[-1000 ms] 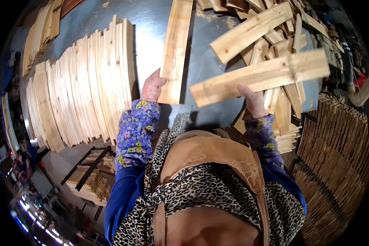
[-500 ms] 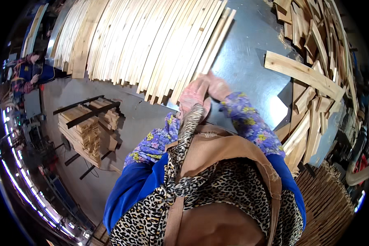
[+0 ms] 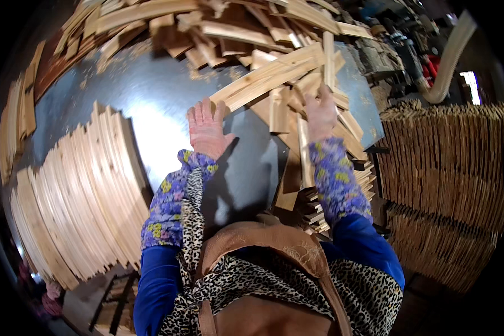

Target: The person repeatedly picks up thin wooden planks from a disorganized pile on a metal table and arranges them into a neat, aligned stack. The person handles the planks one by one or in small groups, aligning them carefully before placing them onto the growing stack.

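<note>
A long, pale wooden board [image 3: 269, 73] lies slantwise across a heap of offcuts. My left hand [image 3: 208, 130] is spread, palm down, with its fingertips at the board's near left end and its thumb out to the side. Over the offcuts [image 3: 280, 109] to the right is my right hand [image 3: 321, 115], its fingers half bent and a gap showing between thumb and forefinger. The foot of a narrow upright strip [image 3: 329, 56] meets its fingertips. Whether those fingers touch the wood beneath is hard to make out.
A row of narrow wooden strips [image 3: 84, 190] lies side by side on the grey metal table [image 3: 157, 95] at the left. Scrap wood [image 3: 207, 28] is heaped along the far edge. Stacked sticks [image 3: 442, 157] stand at the right, below a pale hose [image 3: 453, 56].
My view has swung right, from the strip row to the offcut heap. My hands, close together at the strip ends before, are now apart by the long board.
</note>
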